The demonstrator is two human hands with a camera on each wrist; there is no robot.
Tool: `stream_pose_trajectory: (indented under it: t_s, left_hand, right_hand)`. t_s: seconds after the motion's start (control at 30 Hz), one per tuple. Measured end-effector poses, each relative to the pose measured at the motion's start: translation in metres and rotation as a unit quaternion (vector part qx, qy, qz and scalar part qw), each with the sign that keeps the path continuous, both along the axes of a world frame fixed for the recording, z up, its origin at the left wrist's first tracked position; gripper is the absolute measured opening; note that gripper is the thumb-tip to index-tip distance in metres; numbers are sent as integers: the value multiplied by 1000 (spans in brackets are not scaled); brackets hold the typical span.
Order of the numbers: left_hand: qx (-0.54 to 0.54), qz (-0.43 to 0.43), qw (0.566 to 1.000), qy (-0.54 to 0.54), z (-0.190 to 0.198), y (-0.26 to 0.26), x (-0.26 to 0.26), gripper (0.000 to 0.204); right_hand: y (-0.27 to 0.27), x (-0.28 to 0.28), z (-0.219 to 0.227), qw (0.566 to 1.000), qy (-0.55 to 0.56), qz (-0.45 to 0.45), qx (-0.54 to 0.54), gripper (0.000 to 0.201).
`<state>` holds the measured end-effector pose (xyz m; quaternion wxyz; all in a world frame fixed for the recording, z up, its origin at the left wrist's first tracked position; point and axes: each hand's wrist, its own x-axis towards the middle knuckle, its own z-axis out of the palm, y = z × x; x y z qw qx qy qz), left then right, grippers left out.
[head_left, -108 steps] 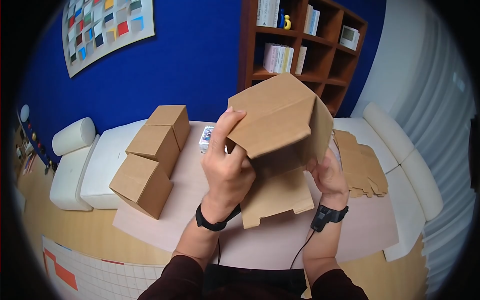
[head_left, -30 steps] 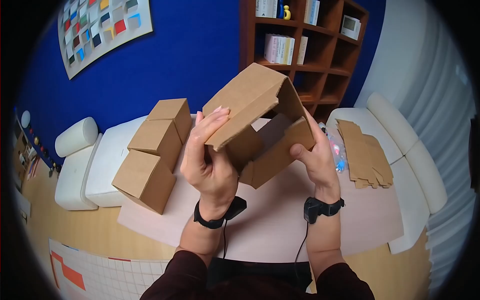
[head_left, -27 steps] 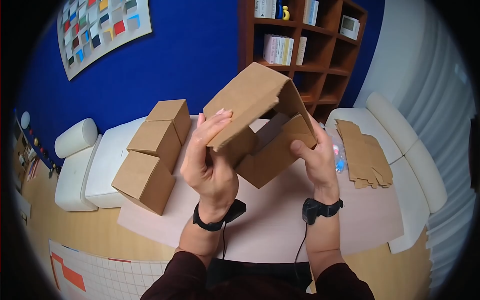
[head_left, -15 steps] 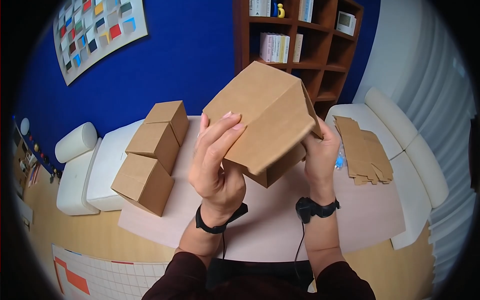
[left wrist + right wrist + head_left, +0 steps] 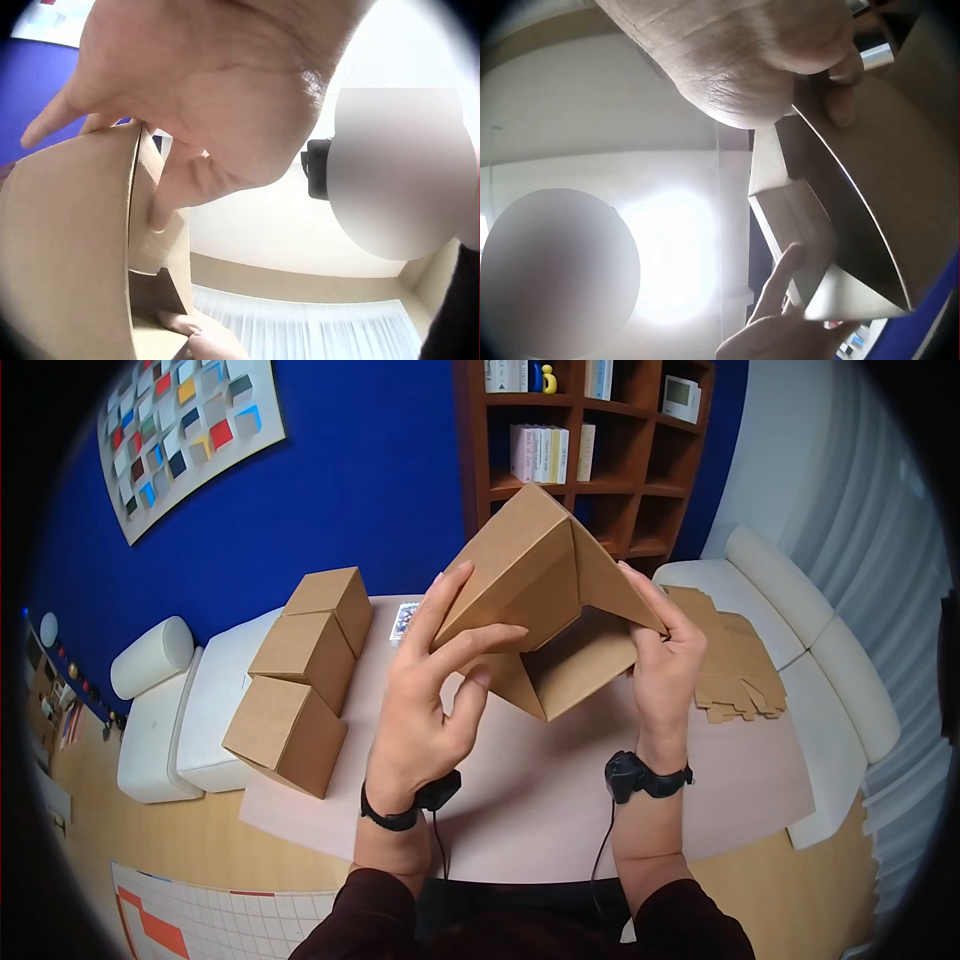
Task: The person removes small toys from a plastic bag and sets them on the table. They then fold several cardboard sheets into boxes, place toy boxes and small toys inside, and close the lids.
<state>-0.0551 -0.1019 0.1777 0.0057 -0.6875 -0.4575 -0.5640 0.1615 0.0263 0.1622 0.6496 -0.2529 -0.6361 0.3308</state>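
Note:
A partly folded cardboard box [image 5: 510,555] is held tilted in the air, its open side facing down toward the person. The left hand [image 5: 420,700] grips its left side, index finger stretched across a folded-in flap and thumb at the lower edge. On the right side, the right hand [image 5: 665,670] grips a wall, fingers along the outside. From the left wrist, the left hand [image 5: 217,90] shows its thumb against an inner flap of the box [image 5: 67,225]. The right wrist view shows the right hand [image 5: 757,52] over a wall and the left index finger touching a flap.
Three closed cardboard boxes [image 5: 285,720] stand in a row on the pink table [image 5: 540,830], at left. Flat cardboard pieces [image 5: 735,665] lie at right. A small patterned item [image 5: 404,622] is behind the left hand. Beyond are white seats [image 5: 215,700] and a shelf [image 5: 585,490].
The held box has been turned so its opening shows, with a flap now folded inward. The left hand's index finger has stretched out across it and its thumb has come into view.

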Motion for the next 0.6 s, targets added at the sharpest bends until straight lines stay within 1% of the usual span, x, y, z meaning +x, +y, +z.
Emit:
stream_pose_trajectory:
  t_s: [0.03,0.13,0.2,0.27,0.33,0.4,0.43,0.5,0.53,0.6]
  left_hand:
    - [12,10,1000,24,-2,3,-3,36]
    - [25,-3,998,-54,-12,16,-2,31]
    - [53,8,998,-45,-14,25,-2,31]
    - [69,20,996,-52,-18,31,-1,31]
    - [71,31,994,-75,-24,38,-2,30]
    - [79,16,990,-116,-27,42,0,29]
    - [83,7,987,-136,-28,44,0,29]
    - [116,7,984,-133,-30,48,-1,28]
    - [132,8,982,-132,-31,49,-1,28]
    - [129,1,977,-171,-33,49,0,25]
  right_hand:
    - [-1,4,2,1000,-5,13,-9,47]
    - [-11,7,8,999,-27,25,-15,45]
    - [-11,7,9,998,-43,12,33,45]
    - [-5,10,8,991,-57,-13,123,47]
    - [-11,14,11,992,-25,45,119,50]
    - [-13,17,13,989,-27,59,135,52]
    - [-13,18,13,986,-44,43,153,54]
    - [-12,18,13,980,-52,35,186,56]
    - [-9,16,12,977,-43,42,203,57]
    - [-9,9,13,976,5,72,207,59]
